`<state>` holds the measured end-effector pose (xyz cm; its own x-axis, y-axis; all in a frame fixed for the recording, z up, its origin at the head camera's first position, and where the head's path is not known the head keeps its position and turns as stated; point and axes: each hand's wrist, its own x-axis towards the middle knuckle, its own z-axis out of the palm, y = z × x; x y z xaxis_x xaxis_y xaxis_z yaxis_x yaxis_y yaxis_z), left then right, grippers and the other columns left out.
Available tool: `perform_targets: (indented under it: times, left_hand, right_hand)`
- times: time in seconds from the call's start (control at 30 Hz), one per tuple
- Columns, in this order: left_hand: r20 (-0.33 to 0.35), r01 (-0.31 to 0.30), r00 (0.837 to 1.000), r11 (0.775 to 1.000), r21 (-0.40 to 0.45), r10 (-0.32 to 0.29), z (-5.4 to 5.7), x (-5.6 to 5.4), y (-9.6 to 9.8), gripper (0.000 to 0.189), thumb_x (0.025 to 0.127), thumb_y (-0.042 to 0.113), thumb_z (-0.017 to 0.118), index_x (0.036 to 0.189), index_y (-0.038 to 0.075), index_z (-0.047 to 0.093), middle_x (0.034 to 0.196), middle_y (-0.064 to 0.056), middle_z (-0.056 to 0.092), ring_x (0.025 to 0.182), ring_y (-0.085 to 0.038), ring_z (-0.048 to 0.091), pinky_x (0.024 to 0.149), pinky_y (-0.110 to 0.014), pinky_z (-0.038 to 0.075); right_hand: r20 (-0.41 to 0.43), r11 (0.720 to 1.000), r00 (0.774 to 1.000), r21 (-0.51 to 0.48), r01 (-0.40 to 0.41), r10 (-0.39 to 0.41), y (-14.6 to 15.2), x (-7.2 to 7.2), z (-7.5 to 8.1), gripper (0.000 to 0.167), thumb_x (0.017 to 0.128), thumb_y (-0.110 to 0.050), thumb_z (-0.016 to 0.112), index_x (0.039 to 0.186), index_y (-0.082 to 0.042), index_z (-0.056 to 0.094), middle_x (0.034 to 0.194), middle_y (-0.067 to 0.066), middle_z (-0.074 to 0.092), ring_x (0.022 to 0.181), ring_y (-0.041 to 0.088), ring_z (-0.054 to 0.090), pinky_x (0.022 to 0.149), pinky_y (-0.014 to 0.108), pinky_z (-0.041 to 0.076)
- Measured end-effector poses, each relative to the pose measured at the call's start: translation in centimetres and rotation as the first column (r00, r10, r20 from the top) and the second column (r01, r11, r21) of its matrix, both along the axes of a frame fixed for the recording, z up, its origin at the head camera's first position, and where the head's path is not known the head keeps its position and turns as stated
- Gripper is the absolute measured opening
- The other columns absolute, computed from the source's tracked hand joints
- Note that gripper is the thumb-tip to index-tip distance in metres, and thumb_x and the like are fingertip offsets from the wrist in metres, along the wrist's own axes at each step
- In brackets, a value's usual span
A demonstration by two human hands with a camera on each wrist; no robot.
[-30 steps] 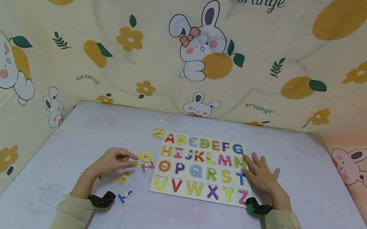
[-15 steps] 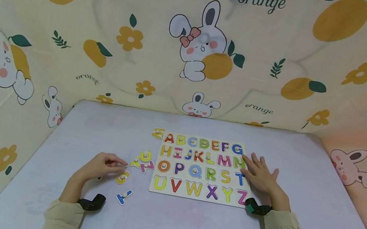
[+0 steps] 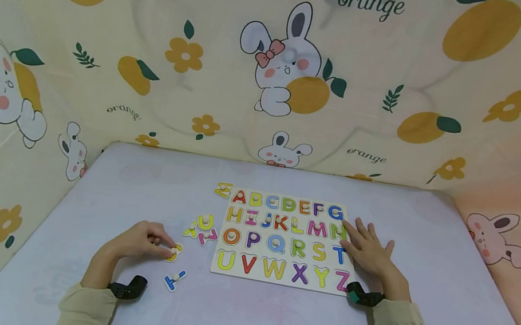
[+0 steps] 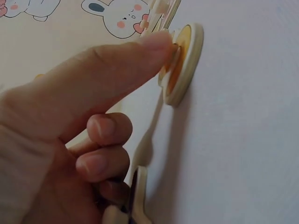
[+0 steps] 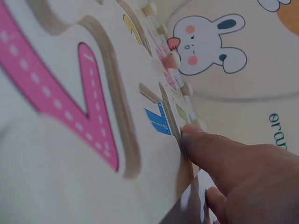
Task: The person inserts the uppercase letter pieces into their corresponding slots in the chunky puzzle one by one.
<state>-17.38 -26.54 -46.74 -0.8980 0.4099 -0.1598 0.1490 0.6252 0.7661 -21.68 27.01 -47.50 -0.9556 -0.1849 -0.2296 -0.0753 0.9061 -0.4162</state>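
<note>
My left hand (image 3: 144, 240) is at the yellow letter S piece (image 3: 175, 255), left of the alphabet puzzle board (image 3: 280, 288). Thumb and index finger pinch its knob; in the left wrist view the thumb (image 4: 135, 58) lies against the S piece (image 4: 187, 56) and hides the knob, while the other fingers curl inward. My right hand (image 3: 370, 251) rests with spread fingers on the board's right edge. Its thumb (image 5: 210, 144) touches that edge in the right wrist view, close to the blue T slot (image 5: 159, 122).
Loose on the table lie a blue T (image 3: 174, 280), yellow U (image 3: 205, 222), yellow-green Y (image 3: 191, 229), pink Z (image 3: 208, 237) and yellow W (image 3: 223, 189). A dark-faced piece (image 4: 138, 196) sits beneath the left hand. Knobbed letters such as the O (image 3: 231, 236) fill the upper board rows.
My left hand has left the Y piece beside the U and Z, moving back toward me and left, then onto the S piece. My right hand stays at the board's edge.
</note>
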Motion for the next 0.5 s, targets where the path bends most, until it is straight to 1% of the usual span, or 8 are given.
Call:
perform_targets:
  times: [0.27, 0.5]
  left_hand:
    - [-0.011, -0.012, 1.0, 1.0, 0.002, 0.012, -0.2, -0.18, 0.09, 0.02, 0.075, 0.018, 0.08, 0.091, 0.005, 0.077, 0.07, 0.004, 0.049, 0.061, -0.001, 0.039, 0.057, -0.019, 0.031]
    - [-0.044, -0.033, 0.998, 0.999, -0.009, 0.033, -0.05, -0.23, 0.15, 0.021, 0.076, 0.02, 0.08, 0.091, 0.005, 0.077, 0.069, 0.004, 0.048, 0.06, -0.002, 0.037, 0.055, -0.019, 0.03]
  right_hand:
    - [0.0, 1.0, 1.0, 0.003, 0.0, 0.0, 0.08, -0.05, -0.15, 0.07, 0.097, -0.054, 0.041, 0.153, -0.016, 0.022, 0.161, 0.023, 0.006, 0.146, 0.052, -0.004, 0.102, 0.077, -0.017]
    - [0.001, 1.0, 1.0, 0.0, 0.002, -0.002, 0.05, 0.0, -0.09, 0.07, 0.097, -0.054, 0.041, 0.153, -0.016, 0.023, 0.161, 0.023, 0.006, 0.146, 0.051, -0.005, 0.102, 0.077, -0.017]
